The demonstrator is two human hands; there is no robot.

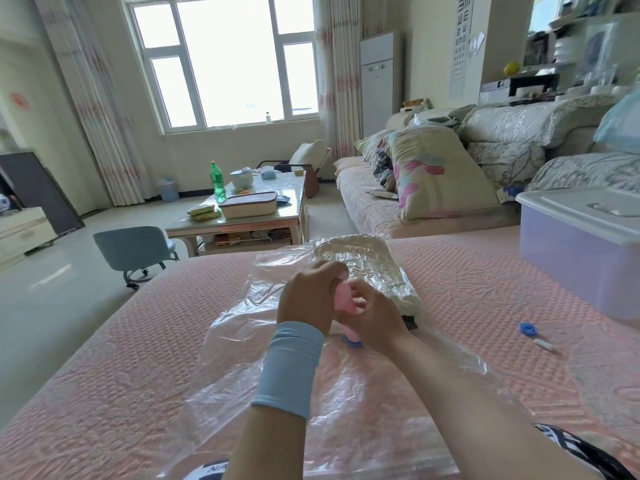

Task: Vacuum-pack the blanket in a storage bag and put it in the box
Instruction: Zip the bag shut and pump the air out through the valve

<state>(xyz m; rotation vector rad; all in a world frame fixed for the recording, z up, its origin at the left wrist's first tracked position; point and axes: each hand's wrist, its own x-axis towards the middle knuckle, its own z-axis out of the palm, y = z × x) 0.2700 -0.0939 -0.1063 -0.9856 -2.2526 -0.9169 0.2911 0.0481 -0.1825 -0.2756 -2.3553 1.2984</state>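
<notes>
Bare pink quilted bed gives free passage left of the clear storage bag. At its middle, the left hand and right hand grip a pink pump, just beside the packed blanket. To the right, a blue cap and a small white stick lie before the lidded plastic box, which blocks that edge.

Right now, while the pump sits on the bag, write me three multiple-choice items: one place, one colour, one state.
1. The blue cap lies: A on the floor; B on the pink cover, right of the right hand; C on the coffee table.
2. The pump is: A green; B white; C pink.
3. The storage box is: A lidded; B open; C overturned.
Answers: 1 B, it rests there; 2 C, pink shows between the left hand and right hand; 3 A, its white lid sits on.
</notes>
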